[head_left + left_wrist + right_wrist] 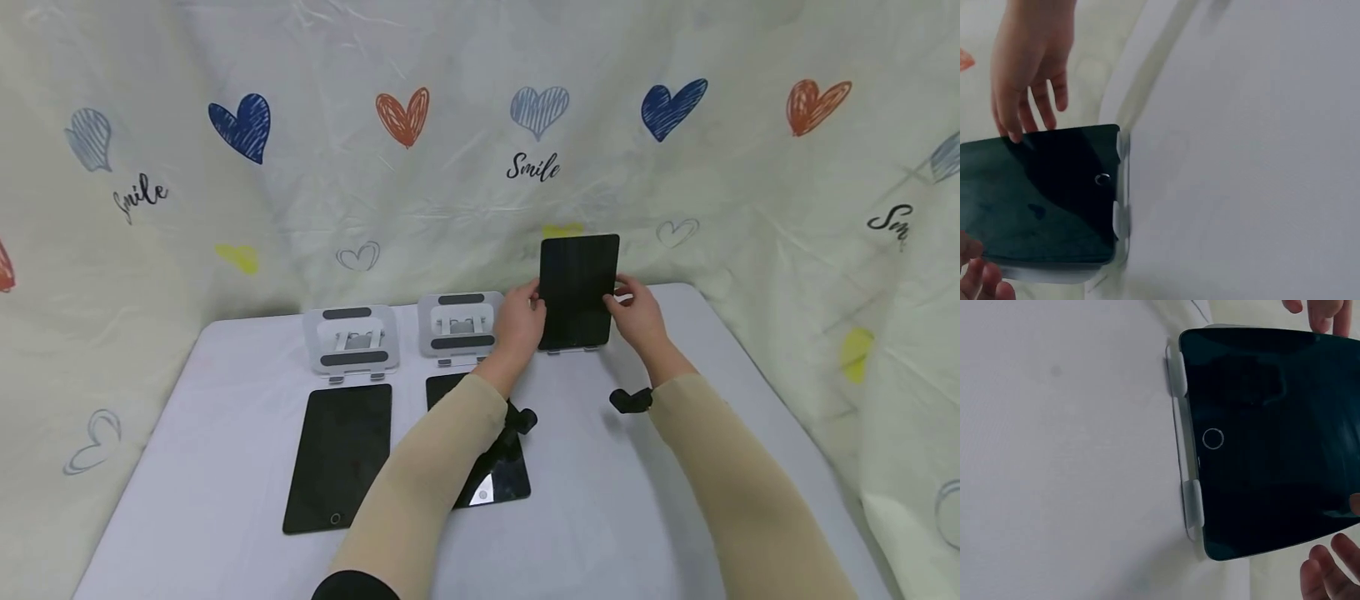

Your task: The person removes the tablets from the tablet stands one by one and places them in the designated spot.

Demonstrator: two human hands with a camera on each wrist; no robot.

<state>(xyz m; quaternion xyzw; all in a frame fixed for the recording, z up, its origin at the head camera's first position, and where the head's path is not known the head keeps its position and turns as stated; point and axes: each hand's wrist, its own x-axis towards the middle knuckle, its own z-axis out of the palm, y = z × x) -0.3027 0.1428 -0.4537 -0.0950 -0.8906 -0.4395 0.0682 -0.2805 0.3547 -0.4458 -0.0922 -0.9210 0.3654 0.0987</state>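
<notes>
A black tablet (pixel 577 292) stands tilted back on a white stand at the far side of the table. Two clips (pixel 1194 503) of that stand sit along the tablet's lower edge, beside its round home button. My left hand (pixel 521 321) pinches the tablet's left edge between thumb and fingers. On the opposite edge, my right hand (pixel 641 321) has its thumb on the screen side and its other fingers behind. Most of the stand is hidden by the tablet.
Left of the upright tablet are two more white stands, one at far left (pixel 318 337) and one nearer (pixel 429 329), both with dark pads. In front of them lie two black tablets, one fully visible (pixel 337 450) and one (pixel 506 467) partly under my left forearm. A heart-printed curtain (pixel 465 200) hangs behind the table.
</notes>
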